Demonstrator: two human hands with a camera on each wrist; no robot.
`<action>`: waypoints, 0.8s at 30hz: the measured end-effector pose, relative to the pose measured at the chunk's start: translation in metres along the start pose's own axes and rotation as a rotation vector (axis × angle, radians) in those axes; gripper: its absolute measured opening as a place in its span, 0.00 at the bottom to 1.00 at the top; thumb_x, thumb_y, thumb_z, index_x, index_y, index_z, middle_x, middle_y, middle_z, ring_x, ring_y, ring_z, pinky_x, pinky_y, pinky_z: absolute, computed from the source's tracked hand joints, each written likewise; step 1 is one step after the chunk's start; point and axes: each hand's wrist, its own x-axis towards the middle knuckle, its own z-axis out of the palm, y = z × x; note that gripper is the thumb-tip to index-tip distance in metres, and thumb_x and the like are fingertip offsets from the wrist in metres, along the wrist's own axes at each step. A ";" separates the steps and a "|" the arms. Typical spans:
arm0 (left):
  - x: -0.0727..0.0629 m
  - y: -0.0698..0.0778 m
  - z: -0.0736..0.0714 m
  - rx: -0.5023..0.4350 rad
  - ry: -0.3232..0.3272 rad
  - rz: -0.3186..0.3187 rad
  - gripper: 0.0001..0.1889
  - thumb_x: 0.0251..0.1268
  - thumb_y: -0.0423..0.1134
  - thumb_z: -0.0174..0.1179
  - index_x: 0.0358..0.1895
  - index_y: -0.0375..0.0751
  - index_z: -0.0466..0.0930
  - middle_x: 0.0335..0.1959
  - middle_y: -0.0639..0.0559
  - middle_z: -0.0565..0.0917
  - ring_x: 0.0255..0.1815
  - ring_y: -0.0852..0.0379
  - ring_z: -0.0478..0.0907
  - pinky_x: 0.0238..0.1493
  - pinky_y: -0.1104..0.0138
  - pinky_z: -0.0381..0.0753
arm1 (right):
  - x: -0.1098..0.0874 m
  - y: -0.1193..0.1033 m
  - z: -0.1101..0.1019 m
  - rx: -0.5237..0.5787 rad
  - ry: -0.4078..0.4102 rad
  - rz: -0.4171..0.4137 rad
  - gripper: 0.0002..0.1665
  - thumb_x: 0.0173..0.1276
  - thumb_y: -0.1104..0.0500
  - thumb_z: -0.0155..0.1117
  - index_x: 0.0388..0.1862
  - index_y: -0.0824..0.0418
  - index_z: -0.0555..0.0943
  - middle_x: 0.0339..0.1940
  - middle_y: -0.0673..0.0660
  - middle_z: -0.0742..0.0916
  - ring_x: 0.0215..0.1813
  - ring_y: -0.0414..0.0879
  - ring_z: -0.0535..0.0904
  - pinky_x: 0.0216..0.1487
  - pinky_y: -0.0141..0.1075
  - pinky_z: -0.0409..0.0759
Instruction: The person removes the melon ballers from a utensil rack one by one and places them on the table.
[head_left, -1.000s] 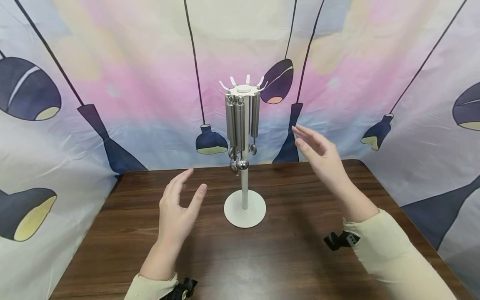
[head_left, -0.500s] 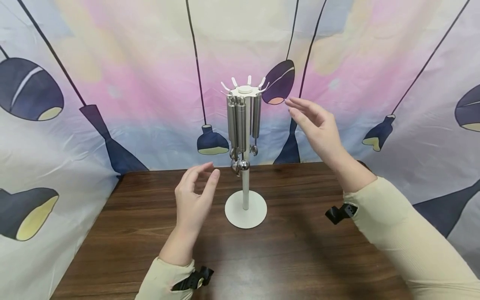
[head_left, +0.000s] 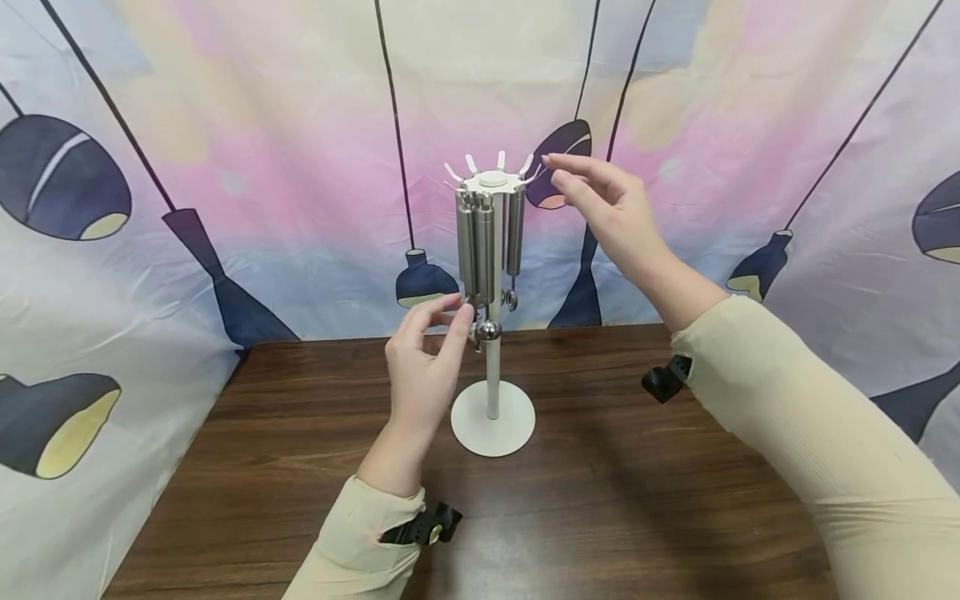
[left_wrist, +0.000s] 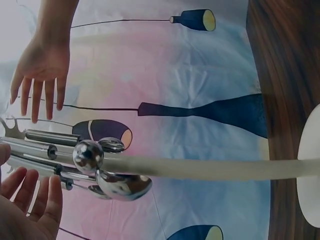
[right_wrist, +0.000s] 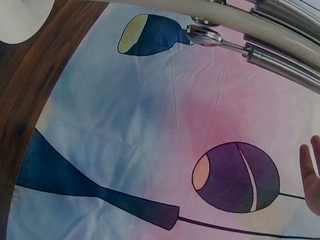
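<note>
A white utensil stand [head_left: 492, 358] with upturned hooks at its top stands on the table. Several steel spoon-like utensils [head_left: 486, 250] hang from it, with thick tube handles and shiny rounded bowls [left_wrist: 125, 185] at the bottom. My left hand [head_left: 423, 367] is at the left of the stand, fingers slightly bent, fingertips right by the lower handles and bowls. In the left wrist view these fingers [left_wrist: 50, 200] lie beside the handles. My right hand [head_left: 615, 208] is raised at the right of the hooks, fingers loosely bent, nothing held; at the right wrist view's edge only its fingers [right_wrist: 314, 170] show.
The stand's round base [head_left: 493, 433] rests on a dark wooden table [head_left: 585, 500]. Close behind the table hangs a cloth backdrop [head_left: 300, 167] printed with lamps. Each sleeve carries a black wrist camera, such as the right one [head_left: 666, 379].
My left hand has moved right and up to the hanging utensils. My right hand has risen and moved left toward the hooks. The stand stays in place.
</note>
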 end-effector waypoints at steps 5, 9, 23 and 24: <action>0.007 0.000 0.007 -0.020 0.012 -0.021 0.13 0.68 0.38 0.63 0.51 0.35 0.85 0.46 0.43 0.86 0.43 0.51 0.83 0.34 0.75 0.80 | 0.010 -0.002 0.010 0.015 -0.016 -0.013 0.17 0.70 0.59 0.63 0.56 0.59 0.84 0.49 0.53 0.88 0.42 0.41 0.84 0.52 0.34 0.80; 0.010 0.000 0.011 -0.024 0.017 -0.046 0.14 0.68 0.39 0.63 0.52 0.37 0.84 0.46 0.44 0.85 0.43 0.52 0.83 0.34 0.72 0.80 | 0.017 -0.003 0.017 0.009 -0.016 -0.010 0.16 0.68 0.58 0.64 0.54 0.56 0.86 0.48 0.51 0.88 0.48 0.43 0.82 0.48 0.35 0.80; 0.017 -0.002 0.022 -0.008 0.011 -0.091 0.13 0.66 0.41 0.65 0.50 0.38 0.86 0.41 0.45 0.85 0.37 0.54 0.79 0.31 0.72 0.77 | 0.028 0.000 0.044 0.149 -0.091 0.010 0.12 0.64 0.61 0.66 0.46 0.57 0.89 0.47 0.50 0.89 0.58 0.46 0.78 0.62 0.39 0.73; 0.017 -0.002 0.022 -0.008 0.009 -0.091 0.13 0.66 0.41 0.65 0.49 0.38 0.86 0.40 0.44 0.84 0.36 0.54 0.79 0.31 0.72 0.76 | 0.027 0.002 0.046 0.162 -0.089 0.005 0.12 0.64 0.62 0.66 0.46 0.57 0.89 0.45 0.48 0.89 0.59 0.47 0.78 0.63 0.38 0.73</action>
